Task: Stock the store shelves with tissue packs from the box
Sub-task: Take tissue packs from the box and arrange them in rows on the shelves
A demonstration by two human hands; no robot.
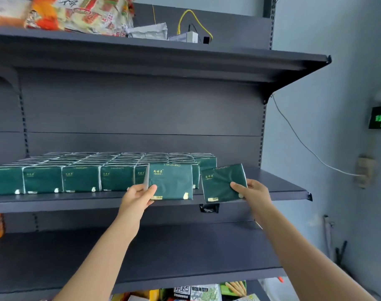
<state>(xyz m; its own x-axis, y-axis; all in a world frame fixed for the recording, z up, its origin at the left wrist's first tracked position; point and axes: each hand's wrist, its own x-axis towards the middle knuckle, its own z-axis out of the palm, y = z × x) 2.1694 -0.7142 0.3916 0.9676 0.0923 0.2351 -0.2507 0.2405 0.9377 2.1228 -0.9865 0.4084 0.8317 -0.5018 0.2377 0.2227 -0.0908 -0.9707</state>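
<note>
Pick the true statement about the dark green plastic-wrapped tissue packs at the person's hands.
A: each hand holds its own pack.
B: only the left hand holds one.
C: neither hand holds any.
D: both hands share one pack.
A: the left hand grips one dark green tissue pack by its lower left corner, and the right hand grips a second pack, tilted, at the right end of the dark grey metal shelf.

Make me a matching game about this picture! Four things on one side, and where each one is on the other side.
Things:
1. yellow cable
2. tilted tissue pack
3. straight tissue pack
4. green sign

Places:
a. in the left hand
b. on the wall
c. on the top shelf
d. in the right hand

Pairs: 1-c, 2-d, 3-a, 4-b.
</note>
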